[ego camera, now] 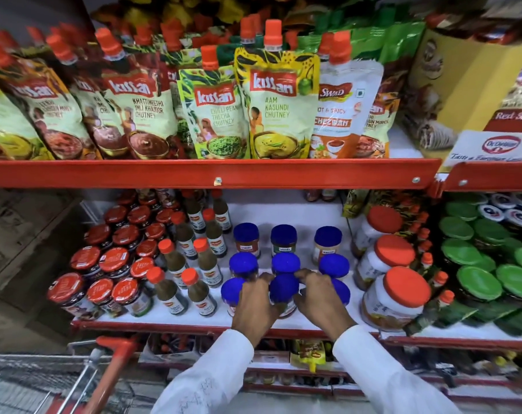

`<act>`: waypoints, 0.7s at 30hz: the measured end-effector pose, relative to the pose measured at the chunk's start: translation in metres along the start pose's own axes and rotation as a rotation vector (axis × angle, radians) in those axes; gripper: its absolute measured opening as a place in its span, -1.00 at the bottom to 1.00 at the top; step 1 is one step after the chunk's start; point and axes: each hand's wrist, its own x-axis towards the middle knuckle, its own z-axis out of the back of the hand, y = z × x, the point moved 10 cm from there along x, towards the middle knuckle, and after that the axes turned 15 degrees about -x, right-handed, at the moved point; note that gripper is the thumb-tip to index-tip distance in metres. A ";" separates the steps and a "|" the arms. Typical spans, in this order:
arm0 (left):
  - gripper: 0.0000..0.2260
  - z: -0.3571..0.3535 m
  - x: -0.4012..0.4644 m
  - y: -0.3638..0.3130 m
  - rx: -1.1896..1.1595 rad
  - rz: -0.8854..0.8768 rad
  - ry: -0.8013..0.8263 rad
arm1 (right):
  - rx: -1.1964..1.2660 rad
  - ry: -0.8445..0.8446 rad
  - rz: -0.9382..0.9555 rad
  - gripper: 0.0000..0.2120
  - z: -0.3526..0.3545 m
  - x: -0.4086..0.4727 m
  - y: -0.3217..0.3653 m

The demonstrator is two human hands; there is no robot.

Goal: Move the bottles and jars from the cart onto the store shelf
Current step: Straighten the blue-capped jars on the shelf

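Blue-lidded jar (283, 289), front row middle of the white shelf board (298, 213), held between both hands. Left hand (258, 306) wraps its 9 o'clock side, fingers curled onto the round, matte lid; right hand (319, 300) closes on the 3 o'clock side, fingertips over the lid rim. Each hand is partly closed around this one jar, which stands upright, base on the shelf. White sleeves (212, 375) run down to 6 o'clock.

Around it: more blue-lidded jars (283, 239) in three rows, short cylinders with clear walls and paper labels. At 9 o'clock, slim bottles (206, 258) with orange screw caps and dark green-brown contents. Further at 9 o'clock, squat jars with flat red lids (113, 259), closely packed. At 3 o'clock, large pale plastic jars (394, 297) with broad orange lids, tilted in the wide lens. Beyond them, green-lidded jars (478, 282).

At 12 o'clock, above a red metal shelf rail (212, 173), stand glossy spouted pouches (280, 106) with orange caps.

At 7 o'clock, a wire cart (74, 380) with a red handle.
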 end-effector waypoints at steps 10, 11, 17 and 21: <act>-0.51 -0.008 0.001 0.005 -0.044 0.021 0.022 | 0.013 -0.001 -0.024 -0.75 0.000 -0.006 -0.008; -0.49 -0.008 0.001 0.006 -0.049 0.022 0.031 | 0.016 -0.005 -0.017 -0.77 0.000 -0.006 -0.008; -0.44 -0.009 0.003 0.007 -0.043 0.030 0.055 | 0.020 0.002 -0.031 -0.72 0.003 -0.008 -0.008; -0.44 -0.008 0.001 0.006 -0.037 0.020 0.052 | -0.002 0.015 -0.039 -0.67 0.005 -0.008 -0.009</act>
